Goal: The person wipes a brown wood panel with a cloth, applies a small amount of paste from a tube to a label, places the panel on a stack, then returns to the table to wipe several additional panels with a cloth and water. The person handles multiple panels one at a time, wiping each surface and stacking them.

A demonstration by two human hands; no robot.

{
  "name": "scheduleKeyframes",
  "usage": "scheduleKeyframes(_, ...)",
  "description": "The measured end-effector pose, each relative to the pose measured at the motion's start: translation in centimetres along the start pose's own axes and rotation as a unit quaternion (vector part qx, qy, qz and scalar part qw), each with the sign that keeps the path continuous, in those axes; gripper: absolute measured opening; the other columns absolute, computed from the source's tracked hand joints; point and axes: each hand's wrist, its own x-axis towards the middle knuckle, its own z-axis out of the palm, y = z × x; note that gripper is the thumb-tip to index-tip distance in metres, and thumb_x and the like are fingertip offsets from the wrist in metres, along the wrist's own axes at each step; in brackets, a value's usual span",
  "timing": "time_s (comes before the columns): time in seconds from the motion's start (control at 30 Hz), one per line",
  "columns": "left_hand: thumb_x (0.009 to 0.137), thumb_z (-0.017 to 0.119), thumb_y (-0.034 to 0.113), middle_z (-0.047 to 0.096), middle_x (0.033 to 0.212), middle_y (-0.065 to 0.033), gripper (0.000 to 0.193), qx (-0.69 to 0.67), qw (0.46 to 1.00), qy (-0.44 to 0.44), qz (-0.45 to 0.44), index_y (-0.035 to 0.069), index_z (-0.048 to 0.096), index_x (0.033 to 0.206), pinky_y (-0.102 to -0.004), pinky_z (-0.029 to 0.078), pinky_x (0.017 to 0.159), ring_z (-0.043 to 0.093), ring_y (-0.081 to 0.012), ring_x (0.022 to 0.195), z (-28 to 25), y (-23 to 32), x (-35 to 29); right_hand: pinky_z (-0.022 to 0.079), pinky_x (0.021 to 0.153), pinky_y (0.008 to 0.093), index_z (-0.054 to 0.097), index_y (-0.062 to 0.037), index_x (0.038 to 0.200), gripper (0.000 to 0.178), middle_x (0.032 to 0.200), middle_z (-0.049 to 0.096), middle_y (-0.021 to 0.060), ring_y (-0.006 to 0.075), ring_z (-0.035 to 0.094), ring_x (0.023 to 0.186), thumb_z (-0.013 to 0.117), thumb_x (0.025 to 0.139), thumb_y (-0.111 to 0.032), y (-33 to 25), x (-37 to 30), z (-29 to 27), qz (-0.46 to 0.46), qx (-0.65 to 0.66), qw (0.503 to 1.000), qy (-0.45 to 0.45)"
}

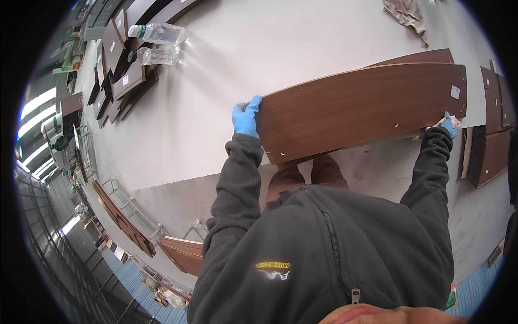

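Observation:
A long reddish-brown wood panel (356, 108) is tilted up in front of me over the white table (216, 102). Small round holes run along its lower edge, and a white label sits near its right end. My left hand (246, 117), in a blue glove, grips the panel's left end with fingers closed round the edge. At the lower right edge my right hand (447, 124), also gloved in blue, is closed on a pale cloth (456, 122) against the panel. Behind the held panel, a second brown panel (426, 57) shows only its far edge.
Two clear plastic bottles (164, 34) stand at the far left beside stacked dark panels (116, 70). A beige rag (407, 19) lies at the far right of the table. More brown panels (495, 108) stand at the right. Racks with panels (124, 216) are on the left.

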Motion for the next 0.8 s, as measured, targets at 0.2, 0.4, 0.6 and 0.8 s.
scheduleKeyframes(0.2, 0.093, 0.085, 0.022, 0.067, 0.100, -0.0075, 0.038, -0.119, 0.993, -0.020, 0.007, -0.002, 0.061, 0.111, -0.0303, 0.055, 0.079, 0.064, -0.0155, 0.086, 0.3, 4.1, -3.1, 0.054, 0.105, 0.0414, 0.057, -0.0068, 0.143, 0.058, 0.153, 0.054, 0.0117, 0.0242, 0.058, 0.135, 0.055, 0.105, -0.051, 2.3, 1.0, 0.1, 0.072, 0.340, 0.921, -0.176)
scheduleKeyframes(0.4, 0.097, 0.081, 0.016, 0.067, 0.094, -0.0050, 0.026, -0.165, 0.979, -0.078, 0.086, 0.000, 0.061, 0.102, -0.0289, 0.054, 0.077, 0.063, -0.0124, 0.083, 1.5, 7.4, -2.0, 0.050, 0.109, 0.0473, 0.059, -0.0088, 0.139, 0.048, 0.141, 0.064, 0.0124, 0.0272, 0.060, 0.126, 0.055, 0.106, -0.045, 2.0, -7.3, -0.1, 0.146, 0.547, 0.761, -0.316)
scheduleKeyframes(0.6, 0.107, 0.070, 0.022, 0.064, 0.089, 0.0011, 0.023, -0.114, 0.977, -0.102, 0.150, 0.007, 0.060, 0.092, -0.0254, 0.051, 0.076, 0.059, -0.0070, 0.082, 0.1, 7.4, -2.5, 0.041, 0.118, 0.0478, 0.054, -0.0035, 0.146, 0.055, 0.148, 0.061, 0.0125, 0.0313, 0.056, 0.136, 0.060, 0.105, -0.040, 0.0, -13.5, -1.9, 0.094, 0.572, 0.706, -0.408)
scheduleKeyframes(0.8, 0.109, 0.067, 0.024, 0.063, 0.087, 0.0020, 0.024, -0.126, 0.971, -0.103, 0.173, 0.007, 0.060, 0.093, -0.0239, 0.049, 0.072, 0.056, -0.0058, 0.078, -3.2, 6.5, -0.1, 0.046, 0.114, 0.0474, 0.060, -0.0064, 0.139, 0.043, 0.140, 0.066, 0.0108, 0.0301, 0.062, 0.128, 0.064, 0.103, -0.030, -0.2, -17.9, -1.4, 0.108, 0.649, 0.673, -0.337)
